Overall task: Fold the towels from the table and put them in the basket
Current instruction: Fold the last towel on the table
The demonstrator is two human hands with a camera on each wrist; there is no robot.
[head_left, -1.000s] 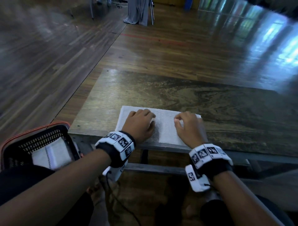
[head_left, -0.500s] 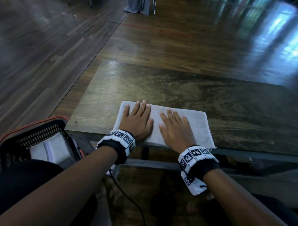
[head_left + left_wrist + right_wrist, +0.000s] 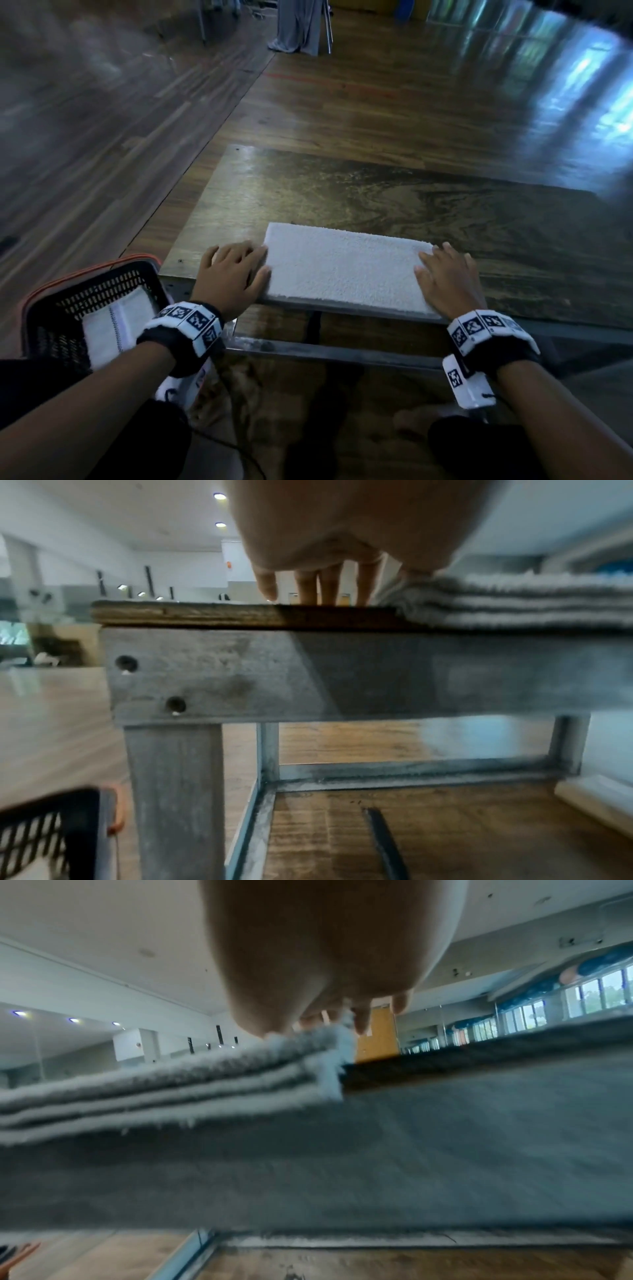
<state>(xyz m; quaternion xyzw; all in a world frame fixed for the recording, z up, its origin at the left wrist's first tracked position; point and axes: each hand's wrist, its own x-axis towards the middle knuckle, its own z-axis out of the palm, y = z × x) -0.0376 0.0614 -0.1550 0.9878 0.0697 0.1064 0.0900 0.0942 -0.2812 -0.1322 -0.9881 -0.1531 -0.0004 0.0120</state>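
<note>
A white towel (image 3: 346, 270), folded into a thick rectangle, lies at the front edge of the wooden table (image 3: 308, 192). My left hand (image 3: 236, 270) rests at the towel's left end, its straight fingers (image 3: 318, 588) touching the tabletop and its thumb against the towel's edge. My right hand (image 3: 445, 277) lies flat over the towel's right end, fingers spread. In the right wrist view its fingertips (image 3: 359, 1020) reach over the end of the layered towel (image 3: 171, 1091). A black basket with an orange rim (image 3: 92, 274) stands at lower left and holds another folded towel (image 3: 116, 325).
The table has a grey metal frame and leg (image 3: 174, 791) beside the basket (image 3: 51, 831). Polished wooden floor surrounds the table. Grey cloth hangs on a stand (image 3: 301, 27) far behind. A cable (image 3: 239, 452) runs across the floor under me.
A second ago both hands were curled on the towel's middle. They flattened, then slid apart: the left to the towel's left end, the right to its right end.
</note>
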